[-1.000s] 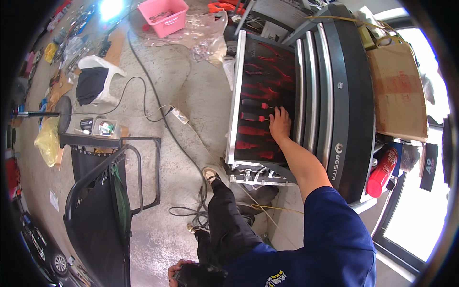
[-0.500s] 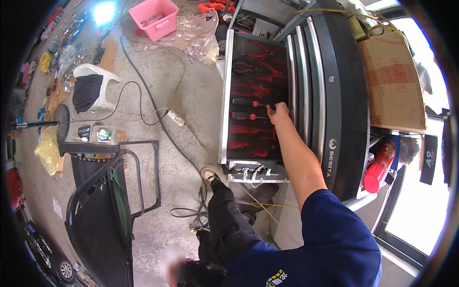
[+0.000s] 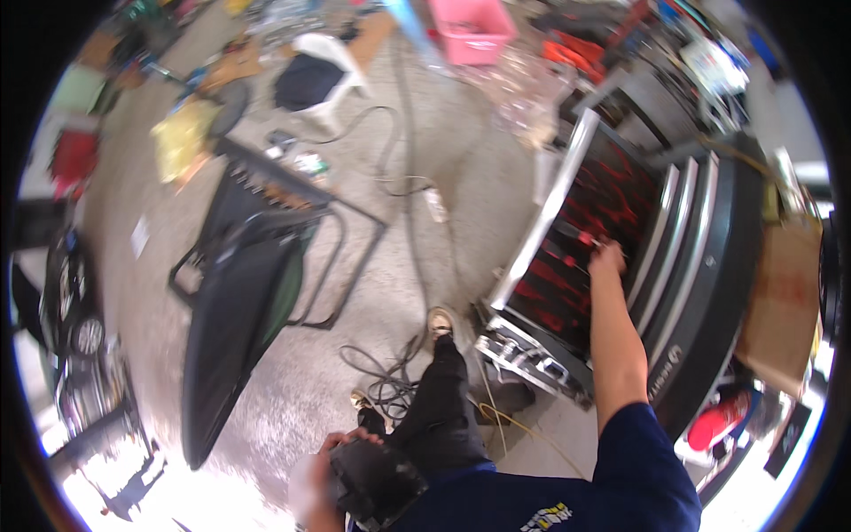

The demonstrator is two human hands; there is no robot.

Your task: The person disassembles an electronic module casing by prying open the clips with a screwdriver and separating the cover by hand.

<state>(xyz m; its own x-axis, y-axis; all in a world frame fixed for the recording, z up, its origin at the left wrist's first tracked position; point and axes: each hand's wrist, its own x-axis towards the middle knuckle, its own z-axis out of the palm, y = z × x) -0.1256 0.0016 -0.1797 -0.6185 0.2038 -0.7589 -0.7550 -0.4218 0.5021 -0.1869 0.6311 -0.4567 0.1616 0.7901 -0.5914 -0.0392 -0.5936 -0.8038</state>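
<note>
View is swinging since the earlier frame: the tool cabinet (image 3: pixel 734 239) is now sitting farther right and tilted, and the left hand (image 3: pixel 335 449) is showing higher, its fingers wrapping the edge of a black object (image 3: pixel 377 483) near the waist. Right hand (image 3: pixel 608 257) is reaching over the open drawer (image 3: pixel 543 213), fingertips lying at the shaft end of a red-and-black screwdriver (image 3: pixel 574 232); blur is hiding whether they are gripping it, cannot tell. Screwdriver is resting among red-handled tools, roughly mid-drawer. Cardboard box (image 3: pixel 782 306) is standing beyond the cabinet; pink bin (image 3: pixel 479 50) is sitting on the floor.
</note>
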